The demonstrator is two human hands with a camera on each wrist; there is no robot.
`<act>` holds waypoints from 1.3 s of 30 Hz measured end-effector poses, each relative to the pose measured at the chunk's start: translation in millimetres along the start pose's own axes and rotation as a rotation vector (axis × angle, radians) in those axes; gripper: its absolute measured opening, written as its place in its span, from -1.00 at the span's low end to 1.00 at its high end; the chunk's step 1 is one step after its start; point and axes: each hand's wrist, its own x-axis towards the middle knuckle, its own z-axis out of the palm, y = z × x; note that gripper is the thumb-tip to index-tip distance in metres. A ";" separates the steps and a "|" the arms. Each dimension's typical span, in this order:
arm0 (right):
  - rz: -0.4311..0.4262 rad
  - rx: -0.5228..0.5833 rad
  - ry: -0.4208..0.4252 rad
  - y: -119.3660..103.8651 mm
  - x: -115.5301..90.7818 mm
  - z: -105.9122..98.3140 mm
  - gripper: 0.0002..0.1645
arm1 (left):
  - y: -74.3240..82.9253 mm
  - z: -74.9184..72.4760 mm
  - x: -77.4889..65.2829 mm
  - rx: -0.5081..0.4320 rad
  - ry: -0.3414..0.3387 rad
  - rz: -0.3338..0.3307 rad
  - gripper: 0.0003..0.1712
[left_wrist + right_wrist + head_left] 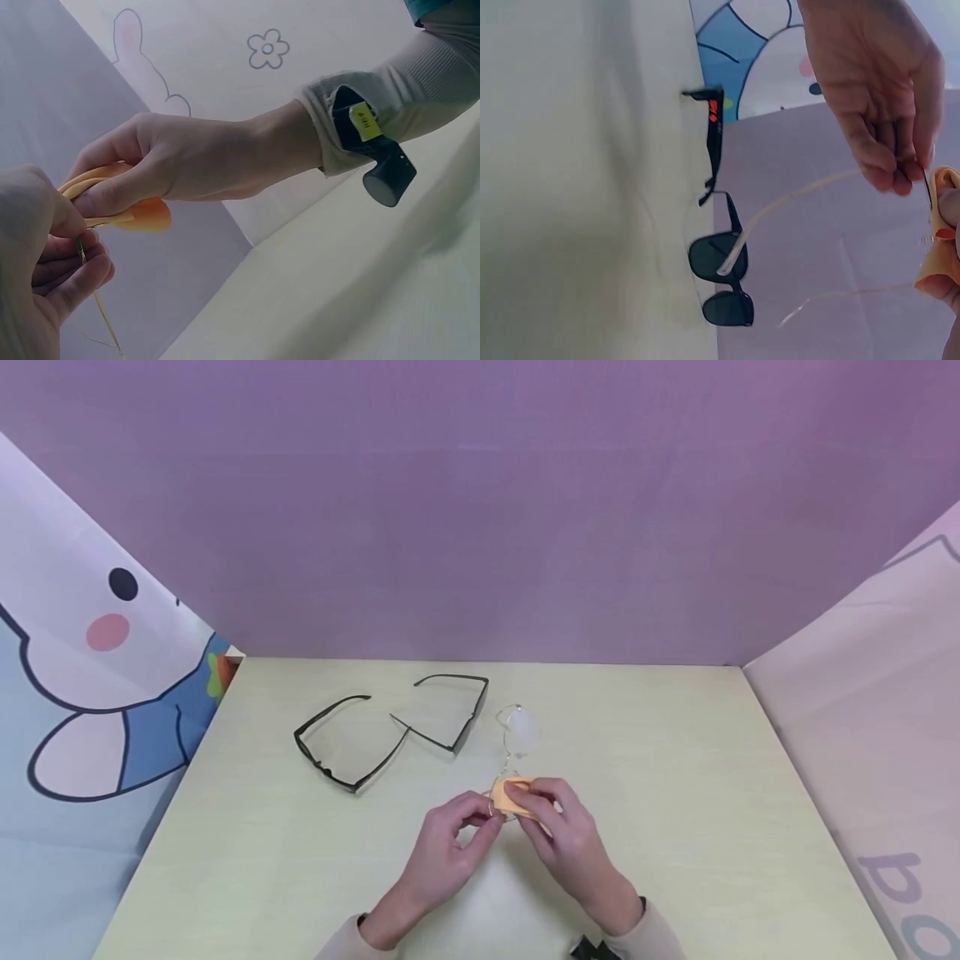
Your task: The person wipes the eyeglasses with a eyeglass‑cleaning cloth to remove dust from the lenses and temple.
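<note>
A pair of thin wire-rimmed eyeglasses (pixel 523 732) is held up in front of the person, one clear lens showing beyond the hands. My left hand (pixel 452 847) pinches the rim near its hinge. Around the other lens, my right hand (pixel 572 843) presses a folded orange cloth (pixel 510 796) between thumb and fingers. The left wrist view shows the cloth (pixel 152 216) bunched under the right thumb, close to the left fingertips. In the right wrist view, a pale temple arm (pixel 791 199) stretches away from the left hand (pixel 885 90). The cloth hides the wiped-over lens.
Black-framed glasses (pixel 354 787) lie on the pale table (pixel 675 793) to the left, temples unfolded. Dark sunglasses (pixel 467 728) lie just beyond, near or touching them. A purple wall (pixel 480 527) rises behind the table, with printed cloth (pixel 90 710) on the left side.
</note>
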 end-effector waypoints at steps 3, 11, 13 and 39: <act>0.042 0.001 0.011 2.7 2.7 -1.3 -0.66 | 1.2 0.8 -0.5 -0.009 -0.005 0.004 -0.86; 0.028 0.003 0.018 -0.5 0.6 0.9 -0.67 | 2.8 0.2 -0.8 -0.013 0.007 0.021 -0.87; 0.002 0.003 0.006 -2.2 -1.3 1.8 -0.68 | 1.9 -0.1 -0.7 -0.006 0.011 0.004 -0.85; 0.064 0.020 0.024 1.2 -2.8 -0.6 -0.66 | 0.3 -0.7 -3.1 -0.033 0.011 -0.010 -0.90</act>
